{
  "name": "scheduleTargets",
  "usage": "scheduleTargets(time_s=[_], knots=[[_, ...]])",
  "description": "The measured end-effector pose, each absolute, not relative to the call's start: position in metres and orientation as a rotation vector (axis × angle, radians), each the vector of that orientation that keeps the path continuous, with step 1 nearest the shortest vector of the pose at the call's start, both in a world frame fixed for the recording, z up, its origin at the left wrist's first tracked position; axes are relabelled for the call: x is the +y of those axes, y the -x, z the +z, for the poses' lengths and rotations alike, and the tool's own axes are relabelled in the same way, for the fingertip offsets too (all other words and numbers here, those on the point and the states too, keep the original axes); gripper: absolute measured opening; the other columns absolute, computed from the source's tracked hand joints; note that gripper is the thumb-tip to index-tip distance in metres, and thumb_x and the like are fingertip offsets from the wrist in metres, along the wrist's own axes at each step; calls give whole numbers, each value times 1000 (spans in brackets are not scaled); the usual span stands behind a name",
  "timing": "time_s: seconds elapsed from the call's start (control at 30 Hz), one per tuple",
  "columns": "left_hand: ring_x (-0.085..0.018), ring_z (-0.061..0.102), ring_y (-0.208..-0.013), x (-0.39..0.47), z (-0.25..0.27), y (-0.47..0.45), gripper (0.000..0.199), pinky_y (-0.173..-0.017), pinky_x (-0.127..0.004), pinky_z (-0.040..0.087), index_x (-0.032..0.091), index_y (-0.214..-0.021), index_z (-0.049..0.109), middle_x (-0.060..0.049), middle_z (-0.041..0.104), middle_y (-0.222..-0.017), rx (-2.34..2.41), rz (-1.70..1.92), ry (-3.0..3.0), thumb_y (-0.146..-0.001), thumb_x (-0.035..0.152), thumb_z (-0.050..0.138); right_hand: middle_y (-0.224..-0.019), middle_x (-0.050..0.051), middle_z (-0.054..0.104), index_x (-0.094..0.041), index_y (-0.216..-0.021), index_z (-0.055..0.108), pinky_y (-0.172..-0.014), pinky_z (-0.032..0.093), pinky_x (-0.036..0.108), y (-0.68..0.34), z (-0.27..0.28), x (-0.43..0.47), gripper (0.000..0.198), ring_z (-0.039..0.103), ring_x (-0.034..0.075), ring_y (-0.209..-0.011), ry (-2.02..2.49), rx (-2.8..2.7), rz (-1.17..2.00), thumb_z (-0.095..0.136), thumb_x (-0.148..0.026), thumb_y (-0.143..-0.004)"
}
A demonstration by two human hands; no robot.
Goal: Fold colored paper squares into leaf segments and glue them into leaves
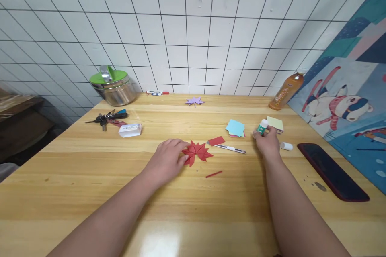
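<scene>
In the middle of the table lies a red folded-paper maple leaf (197,150). My left hand (169,156) has its thumb and forefinger closed on the leaf's left points. Off to the right, my right hand (268,143) grips a green-and-white glue stick (262,127), held upright with its white end up. A white cap (286,145) rests beside that hand. Right of the leaf are a small red paper piece (216,141) and a slim white pen-like tool (232,149), partly under the paper. A narrow red paper strip (214,174) is nearer to me.
Blue paper squares (235,127) and a yellow paper stack (275,123) lie behind. A purple paper leaf (194,101), markers (157,92), a steel pot (116,88), keys (105,119) and a white box (130,130) stand around. At right are a drink bottle (286,90) and phone (331,170).
</scene>
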State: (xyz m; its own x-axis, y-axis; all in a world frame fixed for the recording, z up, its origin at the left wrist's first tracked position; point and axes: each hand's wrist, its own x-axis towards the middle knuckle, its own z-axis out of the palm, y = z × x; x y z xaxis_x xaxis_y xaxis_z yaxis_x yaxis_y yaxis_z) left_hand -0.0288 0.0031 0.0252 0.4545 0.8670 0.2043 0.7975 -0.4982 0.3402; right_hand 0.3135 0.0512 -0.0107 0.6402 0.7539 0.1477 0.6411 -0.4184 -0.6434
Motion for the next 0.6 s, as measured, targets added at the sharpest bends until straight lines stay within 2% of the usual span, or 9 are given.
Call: scheduleTargets(time_s=[0.13, 0.37, 0.43, 0.5, 0.57, 0.6], knots=[[-24, 48, -111, 5, 22, 29, 43, -96, -41, 35, 29, -118, 52, -3, 56, -122, 1328, 523, -2540, -76, 39, 57, -98, 7, 62, -23, -121, 40, -72, 42, 34, -311, -8, 49, 65, 58, 24, -84, 2167, -1042, 249, 60, -46, -64], [-25, 45, -115, 5, 19, 28, 55, -98, -41, 33, 29, -128, 43, -4, 52, -127, 1268, 452, -2529, -77, 44, 56, -98, 11, 62, -21, -114, 49, -78, 41, 37, -312, -13, 53, 50, 57, 26, -90, 2115, -1060, 235, 47, -50, -75], [-24, 45, -115, 5, 20, 27, 55, -98, -41, 33, 28, -130, 40, -5, 53, -126, 1269, 460, -2515, -79, 46, 53, -102, 11, 62, -20, -119, 45, -80, 41, 38, -310, -12, 53, 58, 57, 26, -92, 2082, -1038, 296, 52, -51, -71], [-24, 46, -115, 6, 21, 27, 51, -98, -40, 34, 27, -130, 39, -5, 54, -124, 1280, 483, -2498, -83, 44, 47, -117, 13, 55, -19, -129, 35, -85, 40, 37, -307, -7, 49, 75, 54, 25, -102, 1975, -1007, 300, 60, -50, -66], [-23, 45, -115, 9, 21, 29, 46, -98, -40, 34, 26, -130, 40, -5, 54, -123, 1289, 497, -2490, -86, 40, 43, -133, 16, 41, -17, -136, 24, -90, 38, 36, -299, 5, 41, 87, 45, 25, -115, 1813, -987, 154, 65, -46, -64], [-23, 44, -116, 10, 21, 31, 45, -99, -40, 33, 27, -129, 41, -5, 53, -124, 1286, 492, -2489, -86, 39, 42, -135, 15, 38, -18, -135, 26, -92, 37, 36, -294, 13, 35, 82, 43, 24, -117, 1712, -967, 7, 63, -43, -67]])
